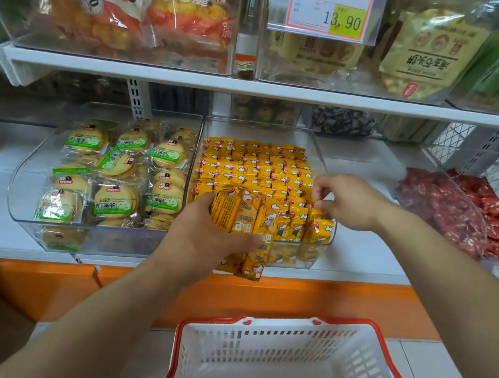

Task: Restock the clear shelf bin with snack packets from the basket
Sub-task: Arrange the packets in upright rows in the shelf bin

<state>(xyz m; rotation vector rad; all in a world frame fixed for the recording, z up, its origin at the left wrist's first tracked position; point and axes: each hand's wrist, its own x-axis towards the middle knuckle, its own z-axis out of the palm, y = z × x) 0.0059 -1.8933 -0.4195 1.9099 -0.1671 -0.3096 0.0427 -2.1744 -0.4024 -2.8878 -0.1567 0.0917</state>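
Left hand (211,235): fingers (248,240) curled round a bundle of yellow snack packets (238,211), held at the front lip of the clear bin (320,159), centre of frame.
Right hand (352,202): fingers (324,184) bent, tips down over the stocked packets (255,163) standing in rows inside the bin; whether they pinch one cannot be told.
Clear bin: on the white shelf (361,255).
Left of it: bin of round biscuits (113,173).
Right of it: red packets (465,219).
Basket (381,335): white, red rim, lower right of frame, below the shelf edge.
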